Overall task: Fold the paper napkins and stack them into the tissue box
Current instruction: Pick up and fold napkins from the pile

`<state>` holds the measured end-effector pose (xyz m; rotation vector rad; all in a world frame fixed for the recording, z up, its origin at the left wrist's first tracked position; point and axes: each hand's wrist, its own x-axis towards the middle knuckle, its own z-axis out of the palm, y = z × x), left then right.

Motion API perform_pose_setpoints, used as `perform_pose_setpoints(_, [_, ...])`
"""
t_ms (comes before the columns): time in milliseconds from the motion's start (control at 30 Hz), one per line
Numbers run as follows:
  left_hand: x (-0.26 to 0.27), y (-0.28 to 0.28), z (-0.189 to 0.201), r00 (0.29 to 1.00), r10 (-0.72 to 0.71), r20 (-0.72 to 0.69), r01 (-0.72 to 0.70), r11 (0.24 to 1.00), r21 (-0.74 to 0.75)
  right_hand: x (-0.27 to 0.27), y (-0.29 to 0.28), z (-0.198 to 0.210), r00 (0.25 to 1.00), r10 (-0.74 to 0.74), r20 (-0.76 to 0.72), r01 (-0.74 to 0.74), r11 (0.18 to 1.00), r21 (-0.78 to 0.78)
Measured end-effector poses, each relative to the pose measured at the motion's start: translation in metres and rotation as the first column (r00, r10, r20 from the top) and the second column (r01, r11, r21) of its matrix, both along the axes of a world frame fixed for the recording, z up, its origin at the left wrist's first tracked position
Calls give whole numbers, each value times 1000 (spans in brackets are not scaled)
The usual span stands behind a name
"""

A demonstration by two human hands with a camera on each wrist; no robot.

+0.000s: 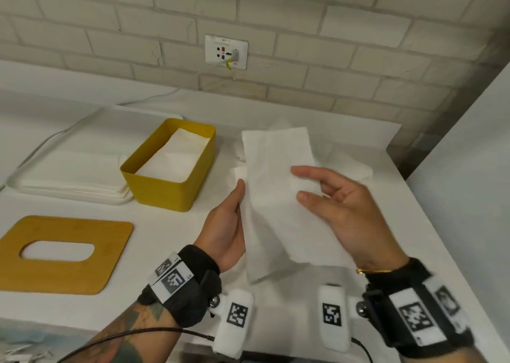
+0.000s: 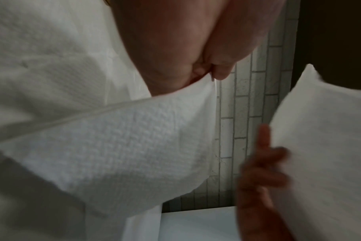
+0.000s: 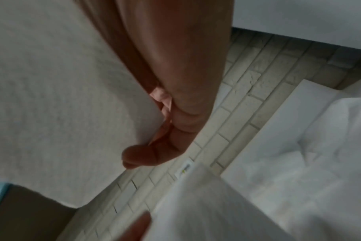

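Napkin (image 1: 278, 197) mid-fold, raised above the surface (image 1: 331, 293).
Left hand (image 1: 229, 224) pinches one edge, right hand (image 1: 339, 205) the other (keeping it taut); open tissue box (image 1: 171, 169) waits at 10 o'clock.

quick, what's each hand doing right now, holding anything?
Left hand: holds the paper napkin's left edge.
Right hand: holds the same napkin's right side, thumb on top.
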<state>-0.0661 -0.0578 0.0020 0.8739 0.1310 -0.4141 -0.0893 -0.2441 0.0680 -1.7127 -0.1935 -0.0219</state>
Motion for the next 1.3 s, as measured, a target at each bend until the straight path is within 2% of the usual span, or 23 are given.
perform_pose_setpoints(100, [-2, -2, 0, 1000, -17, 16, 17, 1000, 4, 4, 10, -26, 996, -28, -80, 30, 999, 13])
perform_pose_setpoints(200, [-3, 0, -4, 1000, 2, 1, -2, 1000, 8, 6, 12, -39, 996, -35, -86, 29, 998, -62])
perform_pose_setpoints(433, [-2, 3, -6, 999, 32, -25, -31, 999, 15, 11, 13, -51, 997, -19, -70, 12, 995, -104])
perform_pose_setpoints(600, [-6, 1, -10, 999, 29, -24, -26, 994, 102, 9, 13, -56, 991, 0, -134, -17, 991, -130])
perform_pose_setpoints(667, [-6, 3, -13, 997, 65, -29, -62, 992, 108, 11, 3, -52, 985, -70, -160, 51, 992, -115])
perform_pose_setpoints(700, [-5, 6, -13, 996, 89, -32, -86, 991, 103, 13, -7, -50, 974, -153, -167, 134, 984, -117])
perform_pose_setpoints(767, [-3, 14, -15, 990, 141, -28, -138, 986, 93, 23, -38, -49, 921, -353, -167, 316, 925, -213])
perform_pose_setpoints(833, [-1, 23, -15, 981, 192, -15, -190, 979, 80, 33, -69, -49, 863, -467, -191, 357, 833, -422])
perform_pose_setpoints(900, [1, 29, -14, 975, 220, -4, -219, 973, 69, 47, -91, -56, 834, -493, -250, 253, 743, -620])
perform_pose_setpoints(967, [2, 31, -14, 973, 231, 7, -231, 971, 64, 58, -98, -64, 811, -487, -325, 92, 654, -751])
perform_pose_setpoints(1033, [3, 32, -13, 972, 236, 12, -237, 970, 63, 64, -95, -73, 779, -509, -366, 7, 591, -806])
perform_pose_setpoints(1167, [1, 29, -13, 970, 243, 1, -243, 968, 59, 67, -83, -82, 753, -557, -350, -68, 464, -883])
perform_pose_setpoints(1233, [0, 28, -12, 968, 251, -9, -250, 966, 63, 70, -76, -81, 766, -548, -336, -79, 438, -896])
perform_pose_setpoints(1300, [0, 27, -12, 968, 251, -10, -250, 966, 68, 76, -73, -84, 772, -535, -342, -79, 454, -887])
